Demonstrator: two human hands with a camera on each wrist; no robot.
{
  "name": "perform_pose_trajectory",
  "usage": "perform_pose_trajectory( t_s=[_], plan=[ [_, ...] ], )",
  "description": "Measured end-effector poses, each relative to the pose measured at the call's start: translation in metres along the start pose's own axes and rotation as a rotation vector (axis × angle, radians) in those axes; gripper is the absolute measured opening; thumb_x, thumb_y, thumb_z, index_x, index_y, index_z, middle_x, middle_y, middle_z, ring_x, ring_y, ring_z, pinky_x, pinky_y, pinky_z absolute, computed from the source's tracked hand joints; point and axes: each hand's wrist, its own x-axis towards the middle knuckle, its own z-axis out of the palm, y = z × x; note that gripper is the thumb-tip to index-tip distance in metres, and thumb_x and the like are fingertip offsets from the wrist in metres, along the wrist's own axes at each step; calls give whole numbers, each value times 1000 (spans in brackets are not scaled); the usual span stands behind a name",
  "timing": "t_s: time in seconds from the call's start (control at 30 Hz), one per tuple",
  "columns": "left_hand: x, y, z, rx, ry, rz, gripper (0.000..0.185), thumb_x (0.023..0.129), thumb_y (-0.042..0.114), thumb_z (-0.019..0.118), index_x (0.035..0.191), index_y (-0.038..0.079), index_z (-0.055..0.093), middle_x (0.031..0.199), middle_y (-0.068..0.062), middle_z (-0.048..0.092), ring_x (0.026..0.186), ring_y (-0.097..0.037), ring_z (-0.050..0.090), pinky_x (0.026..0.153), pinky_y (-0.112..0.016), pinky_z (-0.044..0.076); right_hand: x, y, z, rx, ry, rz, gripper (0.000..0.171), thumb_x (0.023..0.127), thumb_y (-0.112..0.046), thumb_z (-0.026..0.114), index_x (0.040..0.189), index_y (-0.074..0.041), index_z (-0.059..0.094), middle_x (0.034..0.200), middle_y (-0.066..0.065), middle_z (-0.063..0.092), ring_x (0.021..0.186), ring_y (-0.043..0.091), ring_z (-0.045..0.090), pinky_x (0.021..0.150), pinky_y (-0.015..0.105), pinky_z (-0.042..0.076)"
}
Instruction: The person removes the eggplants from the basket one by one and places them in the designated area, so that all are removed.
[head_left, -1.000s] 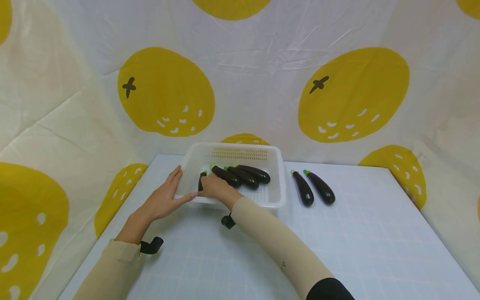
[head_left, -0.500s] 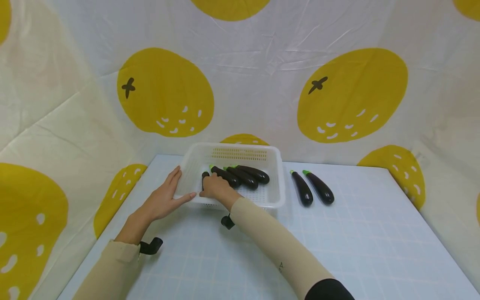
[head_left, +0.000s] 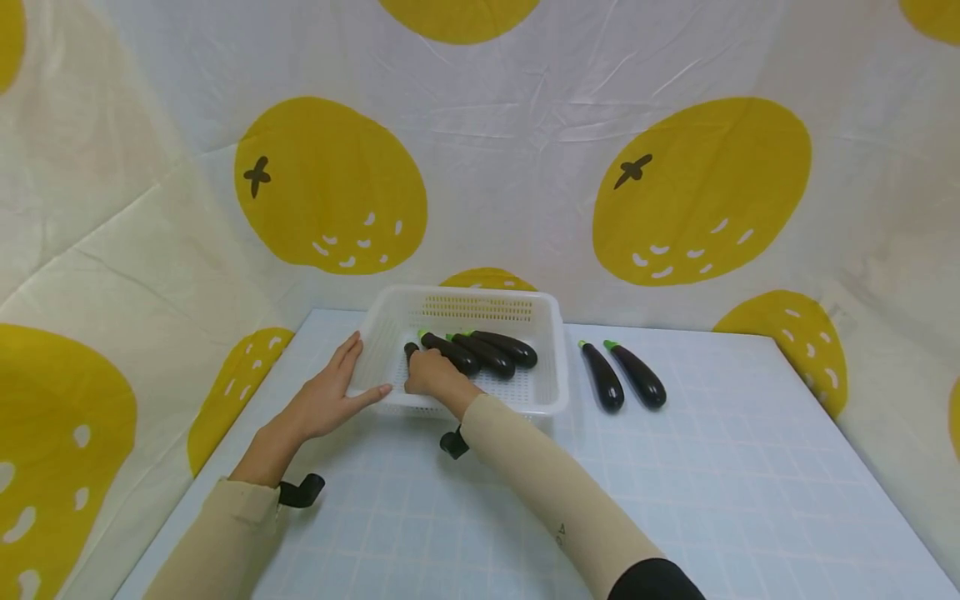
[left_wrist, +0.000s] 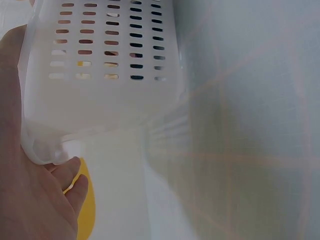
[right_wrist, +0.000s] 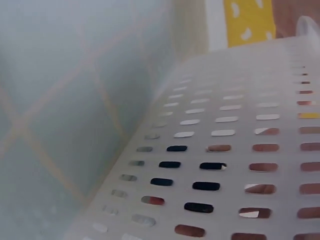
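Note:
A white plastic basket (head_left: 557,392) stands near the back of the table. My right hand (head_left: 438,379) reaches over its front rim and grips an eggplant (head_left: 411,350) at the basket's left side; most of that eggplant is hidden by the hand. In the right wrist view, dark eggplant skin (right_wrist: 206,186) and fingers show through the wall slots. Beside the hand, three eggplants (head_left: 487,354) lie slanted in the basket. My left hand (head_left: 322,406) rests on the basket's front left corner, thumb along the front rim and fingers extended along the left side.
Two more eggplants (head_left: 636,375) lie side by side on the table to the right of the basket. A pale blue checked cloth (head_left: 720,475) covers the table. White curtain (head_left: 510,183) with yellow fruit prints hangs close behind and at both sides.
My right hand has shifted slightly to the right inside the basket, bringing the gripped eggplant away from the left wall. My left hand has kept its place on the corner.

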Motion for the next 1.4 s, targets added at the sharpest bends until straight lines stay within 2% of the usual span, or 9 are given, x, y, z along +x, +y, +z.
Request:
perform_pose_trajectory(
  t_s=[0.17,0.27,0.47,0.6,0.83,1.03,1.17,1.27,1.4],
  plan=[
    [-1,0,1,-6,-12,1,109,95,72,53,164,4,3,172,-13,0,151,-47,24,113,-68,31,-6,2,-7,39,47,-18,26,96,-14,67,117,0,69,102,13,68,74,22,61,64,33,52],
    [-1,0,1,-6,-9,4,109,95,72,53,164,4,3,172,-13,0,150,-47,24,113,-68,31,-11,3,-15,41,70,-48,21,98,-14,65,112,1,68,97,11,67,71,21,61,59,30,51],
    [1,-4,1,-5,0,3,110,94,73,53,165,5,3,172,-10,-1,151,-46,24,112,-69,31,-23,7,-33,82,93,-81,26,103,-18,61,120,1,64,106,12,67,82,22,62,69,33,55],
    [2,-6,0,-8,1,-1,111,93,74,54,165,6,3,173,-10,-1,151,-46,25,112,-69,31,-29,11,-41,80,87,-103,23,102,-20,63,116,-2,63,103,10,66,86,21,61,75,34,54],
    [0,-5,1,-9,4,-8,112,92,74,54,165,5,4,172,-12,0,151,-47,23,113,-69,29,-41,27,-52,133,57,-151,18,101,-23,65,105,-5,63,94,6,62,81,19,58,68,30,49],
    [0,-4,2,-9,2,-12,111,93,74,54,165,6,3,172,-12,0,151,-46,23,114,-68,29,-53,45,-61,203,67,-208,19,101,-21,65,106,-3,65,92,6,62,82,19,57,67,29,48],
    [0,-3,2,1,9,-1,110,94,72,54,164,4,3,172,-15,2,150,-49,24,113,-70,29,-61,57,-65,190,90,-253,18,100,-21,65,104,-3,66,91,6,61,82,20,56,68,29,46],
    [0,-2,1,1,11,6,110,94,71,55,164,3,4,172,-16,3,149,-49,25,113,-70,29,-67,66,-66,166,97,-257,21,100,-22,66,108,-3,67,96,7,63,87,20,55,73,32,46],
    [1,-1,0,-6,5,-1,111,93,72,54,164,4,4,172,-14,2,150,-48,25,113,-69,30,-76,76,-69,151,98,-241,31,100,-24,66,120,0,67,111,10,66,97,22,56,86,37,48]
  ],
)
